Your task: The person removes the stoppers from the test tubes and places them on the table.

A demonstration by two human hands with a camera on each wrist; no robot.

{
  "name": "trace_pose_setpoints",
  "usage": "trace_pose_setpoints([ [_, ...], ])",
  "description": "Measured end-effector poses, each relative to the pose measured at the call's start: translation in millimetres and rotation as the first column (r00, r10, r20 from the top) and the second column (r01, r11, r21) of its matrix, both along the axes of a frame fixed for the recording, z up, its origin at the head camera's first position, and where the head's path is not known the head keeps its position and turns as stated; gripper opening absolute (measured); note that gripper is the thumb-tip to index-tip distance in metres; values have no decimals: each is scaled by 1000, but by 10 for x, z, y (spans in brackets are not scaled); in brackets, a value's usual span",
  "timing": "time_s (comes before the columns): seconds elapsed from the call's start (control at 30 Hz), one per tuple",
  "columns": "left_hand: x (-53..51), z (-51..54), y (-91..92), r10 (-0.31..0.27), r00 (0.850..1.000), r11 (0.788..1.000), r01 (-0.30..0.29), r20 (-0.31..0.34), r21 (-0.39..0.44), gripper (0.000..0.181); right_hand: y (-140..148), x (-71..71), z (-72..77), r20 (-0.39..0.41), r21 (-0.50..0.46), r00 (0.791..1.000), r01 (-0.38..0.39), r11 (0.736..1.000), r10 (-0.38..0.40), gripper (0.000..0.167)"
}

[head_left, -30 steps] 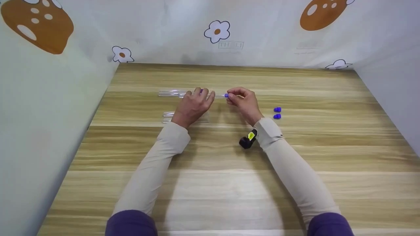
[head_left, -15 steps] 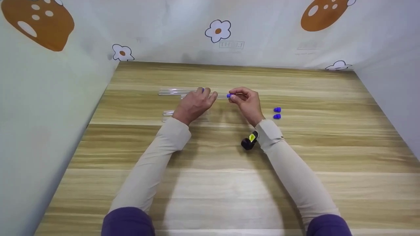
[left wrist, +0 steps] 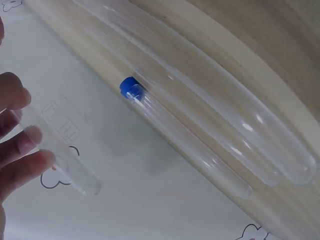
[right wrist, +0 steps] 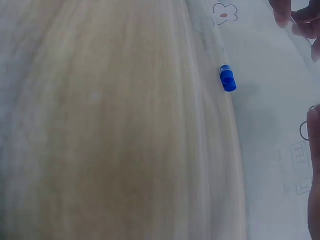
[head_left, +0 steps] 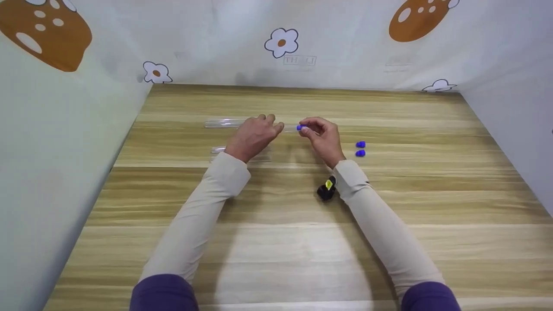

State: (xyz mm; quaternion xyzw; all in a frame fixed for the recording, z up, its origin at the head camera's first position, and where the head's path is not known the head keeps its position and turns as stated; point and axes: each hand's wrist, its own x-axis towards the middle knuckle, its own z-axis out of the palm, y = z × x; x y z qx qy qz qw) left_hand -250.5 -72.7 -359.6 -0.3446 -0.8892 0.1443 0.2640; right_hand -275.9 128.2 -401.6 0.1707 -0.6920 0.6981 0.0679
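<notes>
In the head view my left hand (head_left: 255, 134) holds a clear test tube (left wrist: 80, 175), whose rounded end sticks out past the fingers in the left wrist view. My right hand (head_left: 323, 137) pinches a blue stopper (head_left: 300, 128) between thumb and fingers at the tube's right end. How deep the stopper sits cannot be told. A second tube (left wrist: 195, 145) with a blue stopper (left wrist: 132, 89) lies on the table behind my left hand. Two tubes without visible stoppers (left wrist: 235, 100) lie nearer, partly hidden by that hand in the head view.
Two loose blue stoppers (head_left: 360, 149) lie right of my right hand on the wooden table (head_left: 293, 242). A black wrist device (head_left: 326, 190) juts from the right sleeve. Patterned white walls (head_left: 216, 52) border the table at the back and sides.
The resting tube's stopper, which showed past my left fingers, is now hidden behind the hand, as is the held tube's left end. The right hand keeps its pinch, the stopper turned slightly.
</notes>
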Motion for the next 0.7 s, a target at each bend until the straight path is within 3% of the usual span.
trace_pose_setpoints([
  [0.2, 2, -91, 17, -11, 991, 1000, 8, -130, -29, 15, 17, -17, 65, 132, 4, 991, -30, 1000, 29, 19],
  [0.4, 15, -149, 63, -21, 971, 997, 2, -238, -78, 14, 56, -36, 138, 272, 20, 962, -48, 999, 40, 23],
  [0.57, 7, -232, 87, -30, 947, 995, -2, -319, -99, 14, 86, -39, 171, 396, -11, 916, -58, 998, 58, 27],
  [0.7, 4, -292, 100, -37, 918, 995, -2, -396, -99, 14, 93, -42, 213, 511, -51, 857, -45, 998, 65, 32],
])
